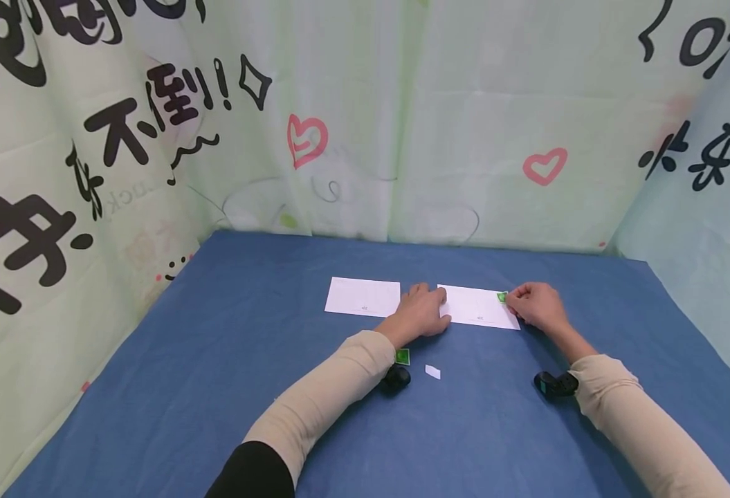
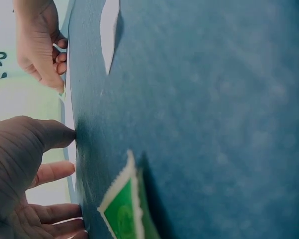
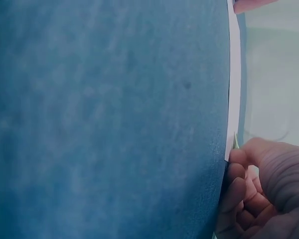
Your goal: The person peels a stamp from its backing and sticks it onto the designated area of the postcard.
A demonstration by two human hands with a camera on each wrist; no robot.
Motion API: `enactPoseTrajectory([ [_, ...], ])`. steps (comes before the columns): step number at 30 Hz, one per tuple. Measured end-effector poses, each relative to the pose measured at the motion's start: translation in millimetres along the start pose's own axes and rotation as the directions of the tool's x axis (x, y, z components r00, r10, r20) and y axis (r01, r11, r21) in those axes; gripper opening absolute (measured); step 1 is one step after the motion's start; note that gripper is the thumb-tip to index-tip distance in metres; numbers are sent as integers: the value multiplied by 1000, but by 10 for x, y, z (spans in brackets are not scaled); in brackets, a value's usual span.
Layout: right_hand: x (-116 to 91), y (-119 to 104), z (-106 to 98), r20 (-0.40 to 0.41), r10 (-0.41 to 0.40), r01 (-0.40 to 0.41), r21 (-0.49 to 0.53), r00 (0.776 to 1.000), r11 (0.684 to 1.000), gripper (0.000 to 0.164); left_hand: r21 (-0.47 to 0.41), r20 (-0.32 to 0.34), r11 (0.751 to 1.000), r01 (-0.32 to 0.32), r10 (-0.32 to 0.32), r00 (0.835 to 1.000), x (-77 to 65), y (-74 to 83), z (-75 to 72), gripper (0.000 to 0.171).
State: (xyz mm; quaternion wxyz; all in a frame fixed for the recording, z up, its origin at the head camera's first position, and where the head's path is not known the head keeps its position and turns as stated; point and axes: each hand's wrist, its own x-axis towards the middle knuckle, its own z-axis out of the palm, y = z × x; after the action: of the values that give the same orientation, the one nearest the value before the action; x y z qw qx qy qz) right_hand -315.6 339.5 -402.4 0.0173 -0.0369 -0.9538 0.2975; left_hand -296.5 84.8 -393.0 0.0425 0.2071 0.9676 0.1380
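A white envelope point(image 1: 473, 308) lies on the blue cloth between both hands. My left hand point(image 1: 421, 311) rests on its left end, fingers spread and thumb at the near edge. Near its upper right corner, my right hand point(image 1: 537, 306) pinches a small green stamp point(image 1: 502, 297) between thumb and fingers. The stamp's edge is tilted up in the right wrist view; whether it sticks to the paper I cannot tell. Another green stamp point(image 1: 403, 357), with a perforated edge, lies by the left wrist. To its right is a small white paper scrap point(image 1: 432, 372).
A second white envelope point(image 1: 361, 297) lies left of my left hand. The blue cloth point(image 1: 495, 443) covers the table. Pale green curtains point(image 1: 464, 138) with dark lettering and red hearts stand behind it and at both sides.
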Motion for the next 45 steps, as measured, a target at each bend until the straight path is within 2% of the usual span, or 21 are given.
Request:
enactPoseTrajectory([
  [4, -10, -4, -10, -11, 10, -10, -12, 1000, 1000, 28, 6, -1, 1000, -5, 5, 1000, 0, 9, -19, 41],
  [8, -40, -65, -49, -21, 35, -36, -72, 999, 997, 35, 10, 5, 1000, -6, 6, 1000, 6, 19, -41, 37],
  [12, -108, -158, -106, -16, -3, 1, -152, 1000, 988, 42, 16, 24, 1000, -5, 5, 1000, 24, 23, -53, 36],
  [16, -179, -237, -175, 22, -91, 93, -211, 996, 973, 44, 18, 33, 1000, 6, -6, 999, 37, 15, -70, 35],
  [22, -261, -306, -286, 122, -149, 180, -309, 981, 934, 58, 2, 35, 1000, -7, 7, 999, 44, 22, -90, 31],
  [27, -292, -307, -261, 232, -214, 291, -382, 949, 877, 76, 7, 41, 1000, 0, 0, 999, 43, 20, -76, 30],
  [30, -314, -311, -231, 278, -233, 333, -400, 932, 854, 84, 10, 40, 1000, -1, 1, 999, 49, 17, -67, 31],
  [38, -341, -341, -163, 347, -244, 380, -408, 906, 830, 87, 18, 43, 1000, -13, 12, 999, 57, 4, -64, 32],
  [45, -339, -345, -122, 377, -191, 354, -432, 906, 829, 88, 29, 41, 999, -15, 13, 999, 54, 6, -50, 34],
])
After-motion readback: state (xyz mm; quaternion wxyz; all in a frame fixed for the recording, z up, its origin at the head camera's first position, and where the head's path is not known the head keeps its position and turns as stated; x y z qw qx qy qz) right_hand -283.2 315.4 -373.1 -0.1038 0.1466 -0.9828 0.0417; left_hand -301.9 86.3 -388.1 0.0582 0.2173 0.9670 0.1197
